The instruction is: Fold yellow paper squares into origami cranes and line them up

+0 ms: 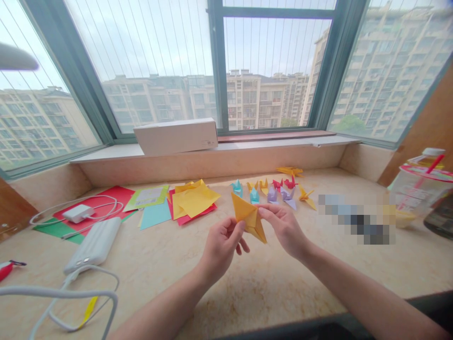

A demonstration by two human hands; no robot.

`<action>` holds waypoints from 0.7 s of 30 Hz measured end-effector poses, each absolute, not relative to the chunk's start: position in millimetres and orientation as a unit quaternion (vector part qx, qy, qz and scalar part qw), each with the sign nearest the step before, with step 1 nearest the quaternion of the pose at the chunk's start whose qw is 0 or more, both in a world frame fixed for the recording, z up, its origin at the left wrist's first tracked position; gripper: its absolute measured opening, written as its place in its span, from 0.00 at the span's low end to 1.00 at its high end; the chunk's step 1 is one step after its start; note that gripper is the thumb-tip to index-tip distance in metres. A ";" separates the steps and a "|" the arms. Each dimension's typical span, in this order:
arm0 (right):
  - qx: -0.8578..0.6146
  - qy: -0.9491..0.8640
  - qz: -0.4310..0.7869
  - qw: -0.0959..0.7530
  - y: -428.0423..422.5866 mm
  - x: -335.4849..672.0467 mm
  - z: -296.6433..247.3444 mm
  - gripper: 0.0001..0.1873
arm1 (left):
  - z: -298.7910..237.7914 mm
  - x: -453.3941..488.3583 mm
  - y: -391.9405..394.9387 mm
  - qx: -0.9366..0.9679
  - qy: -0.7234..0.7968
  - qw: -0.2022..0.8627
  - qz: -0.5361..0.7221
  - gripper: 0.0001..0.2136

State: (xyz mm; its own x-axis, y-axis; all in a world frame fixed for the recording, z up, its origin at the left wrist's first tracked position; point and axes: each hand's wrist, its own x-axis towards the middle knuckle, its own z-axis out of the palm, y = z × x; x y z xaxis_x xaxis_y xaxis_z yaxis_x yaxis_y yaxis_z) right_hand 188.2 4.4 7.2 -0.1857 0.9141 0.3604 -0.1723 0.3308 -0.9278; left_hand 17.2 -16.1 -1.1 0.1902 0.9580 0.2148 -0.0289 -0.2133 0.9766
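A partly folded piece of orange-yellow origami paper (pixel 250 218) is held up above the counter, its pointed flaps spread to the upper left and lower right. My left hand (pixel 221 243) pinches its lower left side between thumb and fingers. On its right edge, the thumb and fingers of my right hand (pixel 283 225) grip the paper. Behind it stand several small folded paper cranes in rows, among them a blue crane (pixel 254 195), a purple crane (pixel 272 194), a red crane (pixel 291 182) and a yellow crane (pixel 307 197).
Left of the cranes lie yellow paper sheets (pixel 193 200), a light blue sheet (pixel 155 216) and a red sheet (pixel 118 200). A white power bank (pixel 94 243) with cables and a charger (pixel 78 213) sits farther left. A plastic cup (pixel 412 193) stands right; a white box (pixel 177 137) rests on the sill.
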 end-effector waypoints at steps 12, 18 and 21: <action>-0.318 -0.617 0.474 0.542 4.7 185.8 4.0 0.17 | -0.8 17.1 -18.2 0.617 0.368 0.494 0.489 0.16; -0.331 -0.628 0.453 0.539 5.4 186.1 4.4 0.18 | 3.6 15.0 -19.6 0.623 0.366 0.489 0.488 0.18; -0.344 -0.627 0.449 0.535 5.1 184.2 2.3 0.18 | 3.1 14.1 -18.6 0.624 0.376 0.486 0.483 0.19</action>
